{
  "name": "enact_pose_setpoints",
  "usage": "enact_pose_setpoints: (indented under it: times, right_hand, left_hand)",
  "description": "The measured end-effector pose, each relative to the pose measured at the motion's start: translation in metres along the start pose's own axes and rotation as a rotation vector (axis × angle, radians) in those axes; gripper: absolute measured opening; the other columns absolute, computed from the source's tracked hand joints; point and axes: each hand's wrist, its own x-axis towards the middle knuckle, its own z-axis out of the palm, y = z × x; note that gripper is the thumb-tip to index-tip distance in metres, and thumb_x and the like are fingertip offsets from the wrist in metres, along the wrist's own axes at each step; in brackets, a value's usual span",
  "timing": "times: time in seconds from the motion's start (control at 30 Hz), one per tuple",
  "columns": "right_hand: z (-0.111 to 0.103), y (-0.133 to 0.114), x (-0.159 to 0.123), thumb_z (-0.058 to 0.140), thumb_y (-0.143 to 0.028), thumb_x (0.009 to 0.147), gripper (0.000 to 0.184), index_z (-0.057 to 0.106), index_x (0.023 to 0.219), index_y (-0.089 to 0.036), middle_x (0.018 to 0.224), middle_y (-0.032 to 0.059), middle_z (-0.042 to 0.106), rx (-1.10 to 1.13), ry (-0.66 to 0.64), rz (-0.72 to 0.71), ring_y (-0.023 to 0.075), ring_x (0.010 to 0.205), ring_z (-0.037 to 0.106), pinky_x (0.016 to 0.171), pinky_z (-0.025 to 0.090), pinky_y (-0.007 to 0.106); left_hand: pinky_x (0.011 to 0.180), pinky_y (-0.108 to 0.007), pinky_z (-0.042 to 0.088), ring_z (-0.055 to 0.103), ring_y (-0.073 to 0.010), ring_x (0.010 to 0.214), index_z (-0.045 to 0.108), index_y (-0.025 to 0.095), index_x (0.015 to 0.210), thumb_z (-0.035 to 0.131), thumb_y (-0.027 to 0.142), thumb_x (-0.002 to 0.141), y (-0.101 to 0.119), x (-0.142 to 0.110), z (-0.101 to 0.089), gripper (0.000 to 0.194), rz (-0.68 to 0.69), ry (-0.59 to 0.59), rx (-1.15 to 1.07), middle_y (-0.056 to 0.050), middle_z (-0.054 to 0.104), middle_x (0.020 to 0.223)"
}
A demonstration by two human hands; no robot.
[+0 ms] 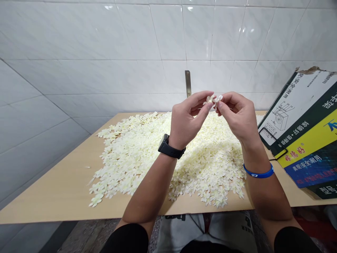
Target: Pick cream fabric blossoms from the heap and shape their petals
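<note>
Both hands are raised above the far part of a wide heap of small cream-white artificial flowers [147, 151]. My left hand [188, 117], with a black watch on its wrist, pinches one pale flower [209, 100] between thumb and forefinger. Close beside it, my right hand [235, 114] pinches a second white flower [218, 101], thumb against the fingers. The two flowers meet or nearly meet between the fingertips; whether they are joined I cannot tell. A blue band circles my right wrist.
The flowers spread over a light wooden table [60, 179]. A printed cardboard box [302, 133] leans at the right, with a black wire piece [283, 149] at its near side. Behind stands a white tiled wall [118, 77] with a metal bracket [187, 83].
</note>
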Motion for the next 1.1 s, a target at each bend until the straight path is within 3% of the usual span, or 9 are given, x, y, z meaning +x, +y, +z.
enact_pose_setpoints:
  times: [0.07,0.2,0.3,0.4,0.47,0.57,0.77,1.0,1.1]
  right_hand:
    - [-0.001,0.0,-0.001,0.067,-0.031,0.093,0.019,0.062,0.078,-0.02,0.071,-0.0021,0.059,-0.061,-0.018,0.01,0.0117,0.065,0.054,0.06,0.044,0.028]
    - [-0.005,0.002,-0.001,0.059,-0.024,0.095,0.03,0.053,0.066,-0.02,0.059,-0.004,0.046,-0.337,-0.034,0.018,0.0108,0.056,0.041,0.055,0.032,0.03]
    - [-0.006,0.01,0.0,0.059,-0.021,0.095,0.025,0.057,0.07,-0.019,0.063,-0.0019,0.055,-0.542,-0.105,0.029,0.013,0.06,0.048,0.06,0.035,0.031]
    - [-0.007,0.023,0.002,0.057,-0.012,0.094,0.016,0.063,0.08,-0.018,0.079,0.0038,0.069,-0.697,-0.21,0.065,0.0182,0.074,0.059,0.069,0.041,0.034]
    - [-0.007,0.029,0.002,0.058,-0.008,0.092,0.012,0.067,0.09,-0.017,0.094,0.0076,0.073,-0.743,-0.204,0.059,0.0207,0.081,0.063,0.075,0.045,0.036]
    - [-0.005,0.027,0.002,0.063,-0.012,0.091,0.008,0.069,0.092,-0.017,0.098,0.0073,0.074,-0.622,-0.09,0.015,0.0201,0.082,0.065,0.077,0.051,0.036]
    - [0.004,0.004,-0.002,0.072,-0.034,0.092,0.015,0.073,0.089,-0.02,0.088,0.0015,0.073,-0.064,0.018,-0.023,0.015,0.076,0.067,0.068,0.058,0.03]
    - [0.004,0.003,-0.001,0.08,-0.048,0.084,0.028,0.076,0.081,-0.02,0.076,0.001,0.072,0.052,0.044,-0.004,0.0139,0.067,0.066,0.066,0.059,0.031]
    - [0.004,0.001,-0.001,0.08,-0.053,0.083,0.032,0.076,0.079,-0.021,0.074,0.0013,0.071,0.03,0.055,0.023,0.0149,0.066,0.065,0.065,0.059,0.032]
  left_hand:
    - [0.091,-0.03,0.067,0.077,-0.019,0.1,0.071,0.022,0.117,0.068,0.038,0.095,0.001,0.0,0.0,0.027,-0.005,0.029,0.003,-0.005,0.078,0.113]
    - [0.091,-0.031,0.067,0.077,-0.0195,0.1,0.07,0.022,0.118,0.067,0.038,0.096,0.003,0.001,-0.001,0.027,-0.003,0.056,0.02,-0.006,0.077,0.114]
    - [0.092,-0.032,0.066,0.077,-0.0194,0.101,0.07,0.022,0.117,0.066,0.039,0.096,0.004,0.001,-0.002,0.028,0.001,0.05,0.036,-0.006,0.077,0.114]
    - [0.091,-0.031,0.067,0.077,-0.0186,0.1,0.07,0.021,0.117,0.067,0.04,0.096,0.004,0.001,-0.003,0.028,-0.007,0.05,0.049,-0.007,0.078,0.113]
    - [0.091,-0.03,0.066,0.077,-0.0184,0.1,0.07,0.021,0.117,0.068,0.038,0.095,0.003,0.001,-0.003,0.027,-0.008,0.053,0.044,-0.007,0.078,0.113]
    - [0.093,-0.03,0.066,0.077,-0.019,0.104,0.071,0.021,0.116,0.07,0.035,0.094,0.0,0.001,-0.004,0.026,0.0,0.052,0.025,-0.006,0.078,0.115]
    - [0.093,-0.031,0.066,0.077,-0.0195,0.101,0.076,0.022,0.111,0.077,0.037,0.089,-0.005,0.002,-0.003,0.027,-0.014,0.022,0.009,-0.004,0.079,0.11]
    - [0.089,-0.034,0.069,0.079,-0.0198,0.095,0.08,0.026,0.106,0.079,0.04,0.086,-0.002,0.0,0.0,0.024,-0.028,0.047,-0.014,-0.002,0.081,0.106]
    - [0.091,-0.036,0.069,0.078,-0.0207,0.097,0.079,0.028,0.11,0.079,0.04,0.086,0.001,0.0,-0.001,0.026,-0.032,-0.008,-0.016,-0.002,0.08,0.11]
